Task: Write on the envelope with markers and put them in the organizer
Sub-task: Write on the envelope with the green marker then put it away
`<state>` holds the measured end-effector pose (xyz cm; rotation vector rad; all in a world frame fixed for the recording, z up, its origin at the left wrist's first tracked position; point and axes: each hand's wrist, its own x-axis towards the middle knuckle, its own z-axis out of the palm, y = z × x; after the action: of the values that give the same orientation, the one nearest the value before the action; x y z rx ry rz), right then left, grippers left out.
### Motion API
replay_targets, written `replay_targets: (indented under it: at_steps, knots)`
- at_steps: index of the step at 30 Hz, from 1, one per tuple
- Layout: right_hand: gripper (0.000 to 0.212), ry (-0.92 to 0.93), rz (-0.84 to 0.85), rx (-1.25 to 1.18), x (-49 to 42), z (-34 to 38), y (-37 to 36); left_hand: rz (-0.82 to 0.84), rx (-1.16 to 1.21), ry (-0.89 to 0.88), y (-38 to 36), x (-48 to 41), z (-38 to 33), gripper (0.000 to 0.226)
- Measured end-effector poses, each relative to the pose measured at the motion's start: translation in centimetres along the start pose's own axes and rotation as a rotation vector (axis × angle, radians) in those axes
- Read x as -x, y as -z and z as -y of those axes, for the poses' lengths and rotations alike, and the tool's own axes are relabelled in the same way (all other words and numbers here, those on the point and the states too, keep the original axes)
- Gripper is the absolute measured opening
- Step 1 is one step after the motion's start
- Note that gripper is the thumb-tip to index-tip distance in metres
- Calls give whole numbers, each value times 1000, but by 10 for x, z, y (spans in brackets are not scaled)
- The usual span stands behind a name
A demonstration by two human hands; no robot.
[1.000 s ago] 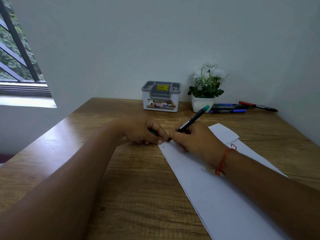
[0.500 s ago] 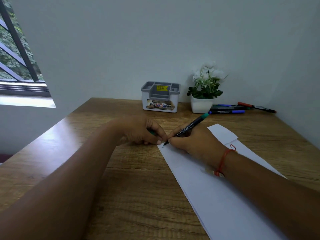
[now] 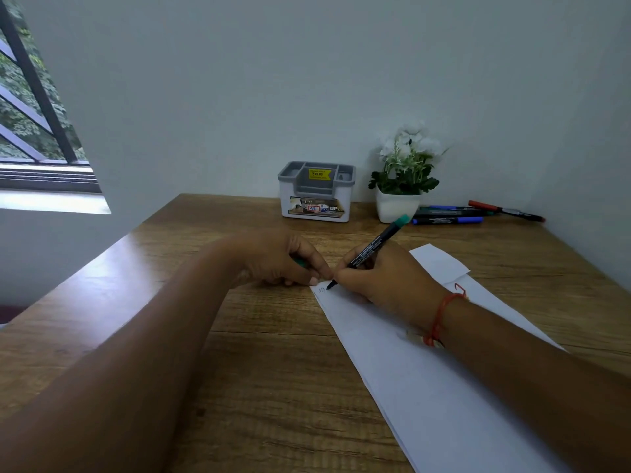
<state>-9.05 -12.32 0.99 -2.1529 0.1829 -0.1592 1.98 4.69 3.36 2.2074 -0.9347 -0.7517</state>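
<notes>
Marker (image 3: 370,250) gripped in right hand (image 3: 386,274), tip touching envelope (image 3: 426,380).

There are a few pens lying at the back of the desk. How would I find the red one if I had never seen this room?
Start at the white flower pot by the back wall of the wooden desk. To its right lies a small cluster of markers. The red marker lies farthest right, angled away from the blue and dark ones; it alone has a red cap.
</notes>
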Motion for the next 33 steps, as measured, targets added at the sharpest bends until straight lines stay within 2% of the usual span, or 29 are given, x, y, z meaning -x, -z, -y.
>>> replay_targets:
  at_steps: [10, 15, 22, 33]
  knots:
    - [11, -44, -46, -28, 0, -1, 0, 4, -10, 2, 0, 0, 0, 23]
    - [8, -14, 11, -9, 1, 2, 1, -11, -10, 3, 0, 0, 0, 21]
    - [9, 4, -74, -10, 1, -2, -2, -6, -22, -3, -1, 1, -1, 21]
    - [8, -16, -11, 6, 0, 2, 2, -14, 22, -1, -1, 1, 1, 21]
